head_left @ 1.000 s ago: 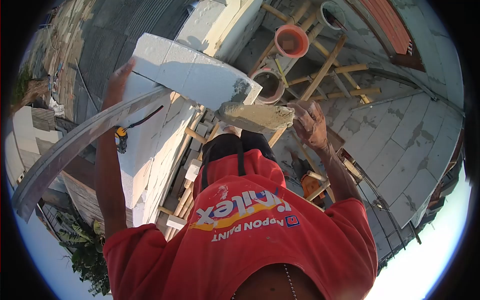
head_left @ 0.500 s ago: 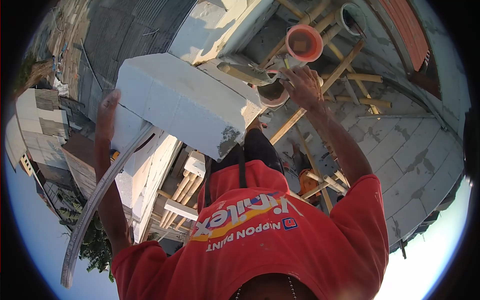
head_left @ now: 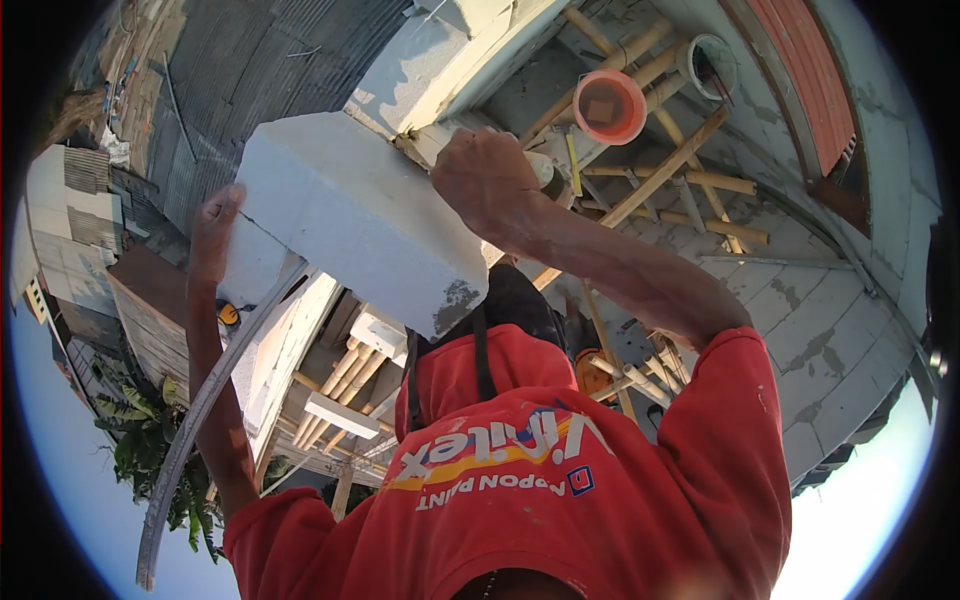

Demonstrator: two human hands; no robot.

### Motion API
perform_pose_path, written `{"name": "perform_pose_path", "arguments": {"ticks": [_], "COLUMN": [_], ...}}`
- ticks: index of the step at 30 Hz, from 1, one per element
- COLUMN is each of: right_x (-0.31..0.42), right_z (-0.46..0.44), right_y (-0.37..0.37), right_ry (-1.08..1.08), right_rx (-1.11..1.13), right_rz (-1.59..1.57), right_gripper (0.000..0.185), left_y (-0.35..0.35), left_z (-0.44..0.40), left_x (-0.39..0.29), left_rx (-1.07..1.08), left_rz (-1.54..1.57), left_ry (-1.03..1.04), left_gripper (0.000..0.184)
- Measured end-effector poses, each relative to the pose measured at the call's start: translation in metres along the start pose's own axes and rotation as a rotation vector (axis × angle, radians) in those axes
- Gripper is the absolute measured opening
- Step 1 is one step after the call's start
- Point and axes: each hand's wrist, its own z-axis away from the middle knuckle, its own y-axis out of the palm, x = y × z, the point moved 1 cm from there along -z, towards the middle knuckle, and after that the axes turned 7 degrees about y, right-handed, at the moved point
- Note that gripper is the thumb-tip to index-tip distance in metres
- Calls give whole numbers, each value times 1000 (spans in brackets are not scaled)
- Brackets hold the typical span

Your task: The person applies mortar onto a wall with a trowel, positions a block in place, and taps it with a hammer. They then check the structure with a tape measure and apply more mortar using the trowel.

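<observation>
White block [head_left: 350,220]: left of centre in the frame, tilted, its right end just beside the raised fist; a paler block [head_left: 252,262] shows past a dark seam at its left.
Left hand [head_left: 214,228]: at centre left, fingers loosely extended against the blocks' left edge near that seam, not wrapped around anything.
Right hand [head_left: 485,180]: above centre, fingers curled tight at the block's far edge; whether they hold something cannot be told.
Grey patch [head_left: 457,298]: a dark smear on the block's lower right corner; most of its visible surface is bare.
Stage: apparently partway; the block wall [head_left: 835,310] at right stands built, with smears along its joints, while this block looks unfinished. The surface near the fist is hidden.
Shirt [head_left: 500,520]: red, upside down at bottom centre, reading "NIPPON PAINT" beside a small blue emblem; the larger word looks like "Vinilex".
Orange bucket [head_left: 634,124]: upper right; no lettering readable on it.
</observation>
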Motion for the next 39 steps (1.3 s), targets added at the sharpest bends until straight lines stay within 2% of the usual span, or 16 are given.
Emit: {"name": "perform_pose_path", "arguments": {"ticks": [5, 8, 10, 12, 15, 18, 20, 24, 27, 36, 39], "right_x": [11, -6, -39, -75, -106, -112, -102, -73, -56, -41, -58], "right_z": [15, 32, 39, 45, 25, -26, -56, -68, -32, 47, 68], "right_y": [-31, -28, -15, -10, 25, 95, 114, 107, 68, 13, 5], "right_ry": [-161, -137, -77, 23, 196, 171, 130, 13, -40, -24, 83], "right_rx": [15, -63, -165, -132, 8, -85, -71, -169, -98, -309, -259], "right_rz": [191, 192, 66, -148, -245, -144, -150, -94, -46, -56, -213], "right_gripper": [18, 23, 28, 31, 24, 11, 11, 8, 21, 25, 30], "left_y": [4, 2, -5, -9, 7, -4, -6, -10, -5, -17, -10], "left_z": [3, 0, -1, -2, 3, 0, -1, 0, 0, -5, -3], "left_x": [-3, -3, 2, 10, -15, 4, 2, 7, 4, 18, 14], "left_rx": [-60, -13, 11, -6, -10, -12, 16, 19, -8, 28, -35], "left_rz": [-78, -64, -78, -105, -60, -12, -21, -43, -16, -17, -46], "left_ry": [-5, 5, 17, 37, 2, -11, -3, 29, 40, -25, -11], "left_gripper": [48, 50, 52, 52, 50, 48, 48, 47, 47, 48, 49]}}
